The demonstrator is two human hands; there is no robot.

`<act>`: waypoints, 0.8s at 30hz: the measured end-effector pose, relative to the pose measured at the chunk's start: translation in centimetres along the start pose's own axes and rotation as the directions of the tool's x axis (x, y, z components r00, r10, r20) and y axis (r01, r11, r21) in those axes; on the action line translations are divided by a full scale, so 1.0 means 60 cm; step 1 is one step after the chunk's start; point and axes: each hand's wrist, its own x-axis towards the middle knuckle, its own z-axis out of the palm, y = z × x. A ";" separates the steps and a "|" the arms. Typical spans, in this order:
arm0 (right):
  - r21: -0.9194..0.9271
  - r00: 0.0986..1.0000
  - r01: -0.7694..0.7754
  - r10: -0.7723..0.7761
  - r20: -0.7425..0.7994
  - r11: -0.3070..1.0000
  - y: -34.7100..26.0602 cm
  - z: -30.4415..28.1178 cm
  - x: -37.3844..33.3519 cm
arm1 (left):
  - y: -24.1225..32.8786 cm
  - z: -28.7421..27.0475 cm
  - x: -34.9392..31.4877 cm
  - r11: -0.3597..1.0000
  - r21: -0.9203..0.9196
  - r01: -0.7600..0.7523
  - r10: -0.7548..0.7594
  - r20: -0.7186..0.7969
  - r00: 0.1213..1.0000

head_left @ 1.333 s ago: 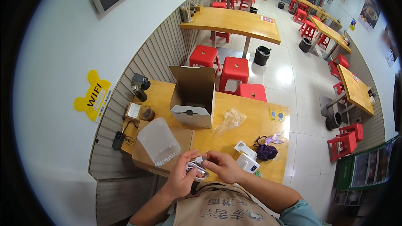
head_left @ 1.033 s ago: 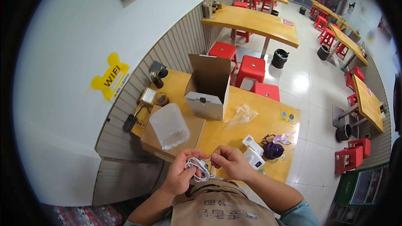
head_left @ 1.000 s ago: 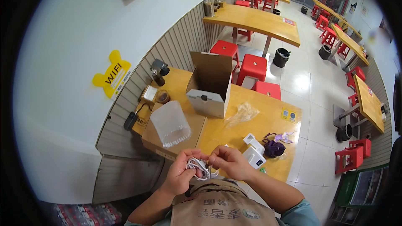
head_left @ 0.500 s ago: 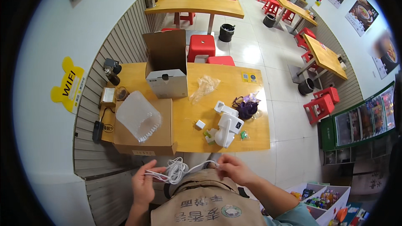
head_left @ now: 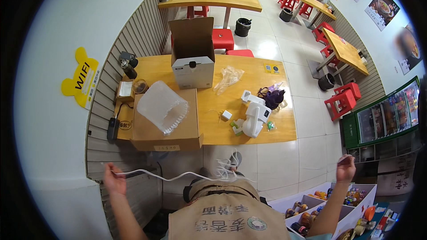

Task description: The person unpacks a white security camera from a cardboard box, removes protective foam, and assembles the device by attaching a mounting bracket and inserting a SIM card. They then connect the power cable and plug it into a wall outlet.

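Note:
My left hand (head_left: 115,179) is out to the left, its fingers pinched on one end of a white cable (head_left: 165,178). From there the cable sags to the right, into loose loops hanging in front of my lap. Far out to the right, my raised right hand (head_left: 345,169) has its fingers curled together; what they hold, if anything, I cannot make out. On the wooden table (head_left: 213,129) stand a white device (head_left: 255,120) with a rounded body and a small dark panel, and a small white cube-shaped adapter (head_left: 226,115).
An open white box (head_left: 194,74) stands at the table's back; clear air-cushion wrap (head_left: 161,106) lies on a closed cardboard box (head_left: 169,140). Crumpled clear plastic (head_left: 229,78) and a purple bundle (head_left: 272,98) are near the device. A divided white bin of bottles (head_left: 307,202) is at right.
My hands have swung far apart, left hand leftward and right hand out to the right. The bundled cable has left my left palm and loosened, one length now stretching from my left fingers.

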 end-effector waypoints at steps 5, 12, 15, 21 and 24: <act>0.005 0.913 0.284 -0.269 -0.306 0.959 -0.313 -0.247 0.136 | 0.096 -0.218 0.186 0.967 -0.248 0.064 -0.111 -0.183 0.977; -0.497 0.740 0.279 -0.513 -0.434 0.822 -0.300 -0.163 0.045 | 0.117 0.001 0.114 0.946 0.054 -0.319 0.322 -0.062 0.945; -0.544 0.911 0.369 -0.179 0.371 0.753 -0.051 0.126 -0.025 | -0.073 0.208 -0.045 0.976 0.172 -0.135 0.063 0.369 0.927; -0.812 0.671 -0.023 0.611 0.420 0.583 0.295 0.369 -0.259 | -0.349 0.425 -0.284 0.704 0.708 -0.054 -0.628 0.656 0.418; -0.867 0.663 0.258 0.574 0.480 0.427 0.343 0.400 -0.272 | -0.429 0.468 -0.304 0.580 0.745 -0.329 -0.520 0.650 0.555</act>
